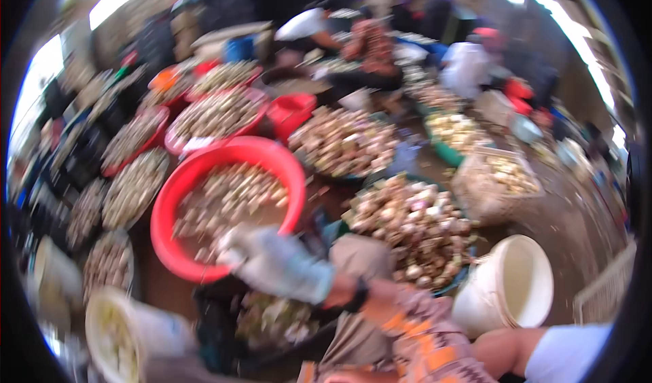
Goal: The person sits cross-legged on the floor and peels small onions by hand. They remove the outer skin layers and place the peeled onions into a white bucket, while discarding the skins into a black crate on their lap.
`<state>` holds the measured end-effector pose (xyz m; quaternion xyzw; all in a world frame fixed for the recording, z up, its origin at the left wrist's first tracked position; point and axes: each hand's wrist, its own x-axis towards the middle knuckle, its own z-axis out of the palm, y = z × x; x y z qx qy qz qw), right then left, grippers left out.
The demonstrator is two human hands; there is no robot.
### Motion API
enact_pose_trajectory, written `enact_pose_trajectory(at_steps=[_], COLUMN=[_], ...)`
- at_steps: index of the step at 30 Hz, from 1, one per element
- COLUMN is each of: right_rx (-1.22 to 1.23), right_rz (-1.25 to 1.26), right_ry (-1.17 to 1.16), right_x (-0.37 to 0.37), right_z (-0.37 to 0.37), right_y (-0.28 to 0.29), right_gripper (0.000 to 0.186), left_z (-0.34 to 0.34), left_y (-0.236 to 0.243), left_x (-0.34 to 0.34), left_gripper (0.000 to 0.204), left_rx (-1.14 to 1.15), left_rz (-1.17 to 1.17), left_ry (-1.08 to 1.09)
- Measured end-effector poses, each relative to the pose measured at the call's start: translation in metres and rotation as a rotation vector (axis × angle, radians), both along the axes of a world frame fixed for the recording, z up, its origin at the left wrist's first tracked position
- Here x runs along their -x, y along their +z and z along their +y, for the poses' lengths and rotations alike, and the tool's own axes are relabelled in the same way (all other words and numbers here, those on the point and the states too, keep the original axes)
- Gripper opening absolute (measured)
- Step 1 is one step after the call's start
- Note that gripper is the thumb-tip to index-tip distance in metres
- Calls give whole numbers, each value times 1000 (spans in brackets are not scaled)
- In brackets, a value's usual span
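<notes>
My left hand (275, 264), in a white glove with a pale blue cuff, is over the front rim of a large red basin (160, 213). Motion smears its fingers; what they hold, if anything, does not show. A dark band circles that wrist. In the basin lie many pale, pinkish bulbs (231, 189), like garlic or small onions, in murky liquid. Towards the lower right rim my right hand (570, 354) seems to be the white-gloved shape beyond a bare forearm; its fingers are hidden. Near my knee (363, 254) stands a tub heaped with bulbs (414, 227).
A white bucket (468, 305) stands tipped at the right. Another whitish bucket (156, 329) with pale pieces is at lower left. A dark container (217, 349) holds peelings. Further tubs and a crate (489, 199) of bulbs spread beyond; several people sit at the back.
</notes>
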<state>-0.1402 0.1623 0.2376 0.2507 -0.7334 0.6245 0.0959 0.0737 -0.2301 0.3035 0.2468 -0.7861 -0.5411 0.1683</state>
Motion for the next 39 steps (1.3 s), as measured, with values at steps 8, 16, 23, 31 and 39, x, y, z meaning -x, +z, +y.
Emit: enact_pose_trajectory(at_steps=[8, 16, 23, 31, 39], right_rx=[-186, -182, -184, -178, -236], right_rz=[-48, -57, -115, -109, -84], right_ry=[-67, -30, -39, -2, -34], right_x=[-11, -31, -40, -40, -44], right_z=[14, 17, 15, 11, 18], right_y=[-28, -45, -56, -59, -57], right_gripper=[10, 10, 10, 11, 11], left_z=[-22, -17, -6, -3, -9], left_y=[-19, -30, -37, -51, -72], left_x=[-11, -24, -23, -22, -21], left_gripper=[28, 28, 28, 27, 29], left_rx=[105, 58, 130, 50, 85], left_rz=[46, 56, 53, -33, 35], left_ry=[44, 58, 29, 102, 53])
